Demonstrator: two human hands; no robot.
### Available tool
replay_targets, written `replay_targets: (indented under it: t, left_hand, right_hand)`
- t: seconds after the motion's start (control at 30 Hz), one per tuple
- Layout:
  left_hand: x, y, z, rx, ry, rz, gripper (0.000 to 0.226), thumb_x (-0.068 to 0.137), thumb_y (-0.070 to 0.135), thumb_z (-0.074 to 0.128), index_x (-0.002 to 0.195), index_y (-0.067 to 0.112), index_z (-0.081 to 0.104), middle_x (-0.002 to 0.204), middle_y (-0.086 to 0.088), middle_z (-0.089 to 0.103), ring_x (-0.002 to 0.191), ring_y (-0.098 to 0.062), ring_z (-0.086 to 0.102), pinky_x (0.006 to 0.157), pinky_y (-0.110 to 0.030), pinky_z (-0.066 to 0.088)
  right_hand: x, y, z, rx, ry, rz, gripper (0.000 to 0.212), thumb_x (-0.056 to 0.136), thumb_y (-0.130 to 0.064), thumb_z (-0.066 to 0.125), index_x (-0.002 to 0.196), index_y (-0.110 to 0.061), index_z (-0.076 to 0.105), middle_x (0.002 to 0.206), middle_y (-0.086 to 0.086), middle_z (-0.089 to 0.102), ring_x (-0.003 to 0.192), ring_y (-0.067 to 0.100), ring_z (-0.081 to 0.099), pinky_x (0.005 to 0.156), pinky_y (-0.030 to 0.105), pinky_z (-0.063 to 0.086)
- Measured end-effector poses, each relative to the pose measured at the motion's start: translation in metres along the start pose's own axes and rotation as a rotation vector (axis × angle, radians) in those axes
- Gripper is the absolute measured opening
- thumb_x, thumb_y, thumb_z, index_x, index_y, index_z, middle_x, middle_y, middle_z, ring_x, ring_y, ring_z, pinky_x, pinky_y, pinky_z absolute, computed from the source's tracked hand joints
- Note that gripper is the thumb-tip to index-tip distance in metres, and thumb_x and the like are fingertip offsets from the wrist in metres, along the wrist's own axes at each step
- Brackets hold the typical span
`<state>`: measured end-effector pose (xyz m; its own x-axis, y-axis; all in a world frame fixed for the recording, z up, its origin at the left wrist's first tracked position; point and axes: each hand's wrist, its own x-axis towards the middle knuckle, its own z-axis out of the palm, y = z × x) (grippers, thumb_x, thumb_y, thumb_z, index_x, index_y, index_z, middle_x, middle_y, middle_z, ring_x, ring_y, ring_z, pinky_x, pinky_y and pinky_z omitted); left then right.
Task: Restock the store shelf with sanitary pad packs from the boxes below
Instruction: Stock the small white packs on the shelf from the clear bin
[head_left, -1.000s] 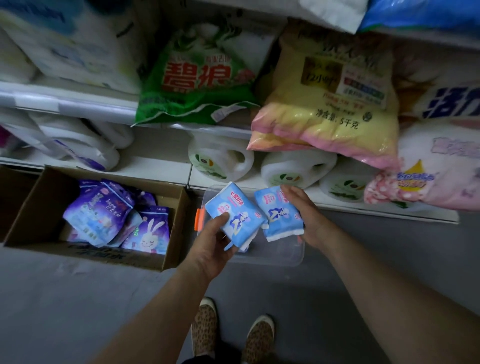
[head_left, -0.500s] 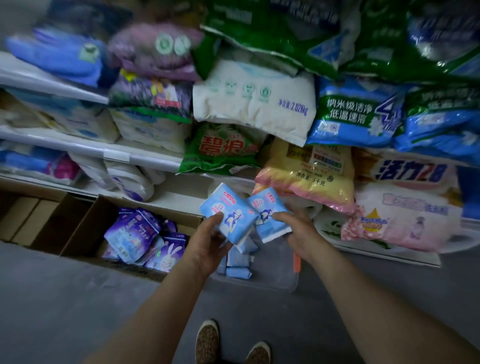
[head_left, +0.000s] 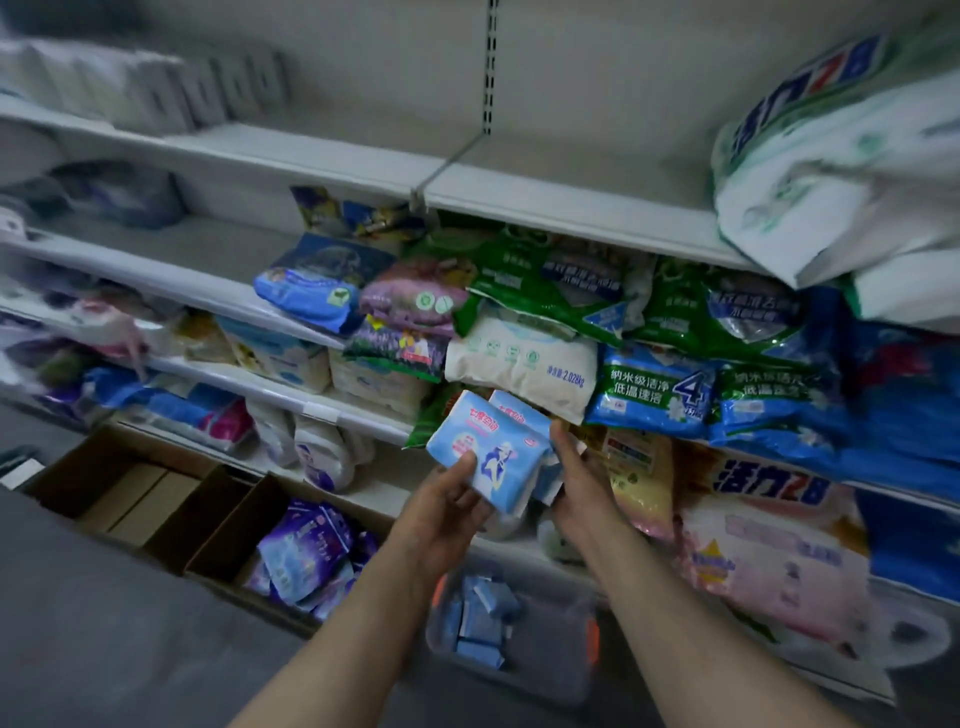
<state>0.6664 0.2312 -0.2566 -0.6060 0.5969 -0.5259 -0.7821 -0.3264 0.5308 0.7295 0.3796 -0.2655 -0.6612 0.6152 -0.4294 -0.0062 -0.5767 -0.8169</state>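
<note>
Compared with half a second earlier, the view had tilted upward: two bare white metal shelf boards (head_left: 545, 202) came into frame at top, the shoes dropped out of sight, and the two hands with their packs sat higher against the stacked goods, now in front of the white detergent bag (head_left: 524, 364) rather than the yellow one. The packs were also closer together, the left one overlapping the right. The left hand (head_left: 441, 499) gripped a light-blue plastic sanitary pad pack with a cartoon figure (head_left: 488, 452), thumb on its near face and fingers behind. The right hand (head_left: 576, 478) held a second light-blue pad pack (head_left: 519, 410), mostly hidden behind the first; only its upper corner and a strip near the right palm showed, and the right fingers' grip could not be fully made out. Both packs were held out in the air, near the front edge of the lower shelves, touching none of them. Far left of the shelving was motion-blurred; goods there were not identifiable. At upper right a large white-and-green bag (head_left: 841, 156) was cut off by the frame edge. On the floor below the hands stood a clear plastic bin (head_left: 561, 670) with more small blue packs (head_left: 483, 618); left of it, a brown cardboard box (head_left: 218, 545) held purple pad packs (head_left: 306, 556), with another open cardboard box (head_left: 119, 483) further left.
</note>
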Motion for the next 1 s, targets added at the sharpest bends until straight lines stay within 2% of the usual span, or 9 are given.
replay_targets:
  t: [0.13,0.3,0.4,0.5,0.6,0.67,0.73,0.87,1.0]
  left_hand:
    - [-0.016,0.022,0.028,-0.007,-0.029,0.071,0.051,0.085,0.019,0.068,0.133,0.002,0.057,0.119,-0.016,0.071,0.106,-0.028,0.068,0.08,-0.045,0.061]
    - [-0.03,0.045,0.052,-0.046,-0.079,0.19,0.031,0.095,0.017,0.06,0.122,0.002,0.06,0.096,-0.014,0.076,0.078,-0.024,0.075,0.058,-0.036,0.061]
    - [-0.029,0.056,0.059,-0.089,-0.079,0.278,0.046,0.088,0.018,0.066,0.129,0.001,0.058,0.107,-0.015,0.074,0.086,-0.025,0.075,0.068,-0.039,0.063]
    - [-0.022,0.071,0.064,-0.113,-0.106,0.344,0.059,0.08,0.02,0.072,0.134,0.002,0.057,0.118,-0.017,0.071,0.099,-0.029,0.072,0.078,-0.041,0.062]
    - [-0.016,0.092,0.064,-0.069,-0.116,0.407,0.06,0.077,0.019,0.074,0.133,0.004,0.057,0.123,-0.018,0.069,0.115,-0.035,0.066,0.09,-0.046,0.058]
    - [-0.012,0.11,0.062,-0.016,-0.133,0.456,0.061,0.076,0.017,0.078,0.132,0.006,0.058,0.124,-0.018,0.068,0.116,-0.034,0.065,0.092,-0.046,0.056]
    - [-0.008,0.134,0.06,0.045,-0.159,0.504,0.065,0.076,0.017,0.083,0.134,0.01,0.056,0.125,-0.017,0.068,0.114,-0.034,0.067,0.086,-0.044,0.057]
    - [-0.006,0.188,0.057,0.167,-0.216,0.568,0.058,0.08,0.026,0.079,0.133,0.017,0.055,0.126,-0.014,0.067,0.107,-0.029,0.068,0.085,-0.043,0.057]
    - [0.002,0.265,0.049,0.265,-0.24,0.594,0.046,0.081,0.03,0.078,0.122,0.014,0.063,0.116,-0.008,0.072,0.105,-0.021,0.068,0.092,-0.04,0.056]
  right_hand:
    - [-0.014,-0.033,0.03,-0.003,-0.033,-0.028,0.078,0.053,-0.063,0.086,0.116,-0.02,0.07,0.115,0.009,0.074,0.106,0.034,0.07,0.094,0.063,0.052]
    - [-0.024,-0.055,0.059,-0.012,-0.271,-0.082,0.105,0.051,-0.083,0.075,0.131,-0.016,0.063,0.127,0.013,0.068,0.116,0.034,0.066,0.099,0.054,0.052]
    - [-0.029,-0.063,0.076,0.018,-0.386,-0.145,0.111,0.045,-0.07,0.089,0.134,-0.011,0.057,0.127,0.014,0.068,0.114,0.032,0.067,0.086,0.043,0.058]
    - [-0.029,-0.064,0.095,-0.056,-0.416,-0.209,0.096,0.056,-0.044,0.095,0.137,-0.014,0.053,0.124,0.011,0.07,0.112,0.03,0.068,0.089,0.044,0.057]
    - [-0.024,-0.07,0.114,-0.132,-0.402,-0.264,0.079,0.065,-0.026,0.092,0.134,-0.016,0.056,0.12,0.008,0.072,0.112,0.03,0.068,0.101,0.052,0.051]
    - [-0.02,-0.081,0.129,-0.138,-0.399,-0.276,0.067,0.072,-0.019,0.087,0.132,-0.014,0.057,0.117,0.007,0.073,0.108,0.028,0.07,0.097,0.05,0.055]
    - [-0.016,-0.093,0.147,-0.114,-0.417,-0.284,0.049,0.082,-0.008,0.076,0.128,-0.011,0.059,0.114,0.009,0.074,0.101,0.025,0.073,0.086,0.039,0.06]
    - [-0.009,-0.108,0.187,-0.092,-0.433,-0.309,0.037,0.086,-0.005,0.072,0.122,-0.009,0.063,0.107,0.011,0.076,0.087,0.024,0.075,0.066,0.031,0.059]
    - [0.009,-0.125,0.247,-0.146,-0.449,-0.378,0.041,0.084,-0.013,0.076,0.124,-0.011,0.063,0.112,0.011,0.075,0.097,0.026,0.074,0.076,0.034,0.059]
